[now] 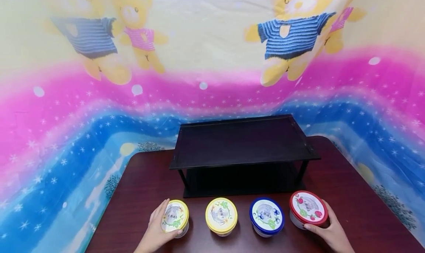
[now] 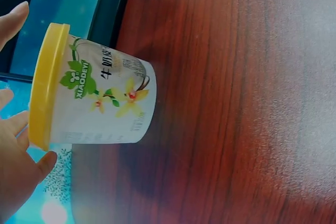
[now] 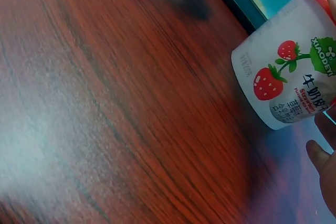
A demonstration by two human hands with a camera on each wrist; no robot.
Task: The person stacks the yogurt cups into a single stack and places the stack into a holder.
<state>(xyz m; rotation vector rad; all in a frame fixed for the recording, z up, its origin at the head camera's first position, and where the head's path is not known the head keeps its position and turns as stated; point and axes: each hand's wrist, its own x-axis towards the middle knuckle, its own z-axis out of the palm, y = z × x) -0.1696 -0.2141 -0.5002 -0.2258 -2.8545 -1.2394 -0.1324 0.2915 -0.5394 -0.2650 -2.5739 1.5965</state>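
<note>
Four tubs would be too exact, so: several printed paper tubs with coloured lids line the front of the table. My left hand [image 1: 156, 226] holds the leftmost yellow-lidded tub [image 1: 173, 218] round its lid, thumb at the near side. That tub [image 2: 102, 90] shows vanilla flowers on its wall in the left wrist view. On the right, my right hand [image 1: 333, 231] grips the red-lidded tub [image 1: 308, 208], thumb in front and fingers round the far right side. Strawberries decorate this tub [image 3: 289, 72] in the right wrist view. Between the hands stand a second yellow-lidded tub [image 1: 221, 216] and a blue-lidded tub [image 1: 267, 216].
Behind the tubs, a black two-level rack [image 1: 242, 140] stands on the dark red wooden table [image 1: 142, 179], its legs lifting the upper shelf over a lower board [image 1: 245, 183]. A cloth backdrop [image 1: 212, 72] printed with bears hangs around the table's back and sides.
</note>
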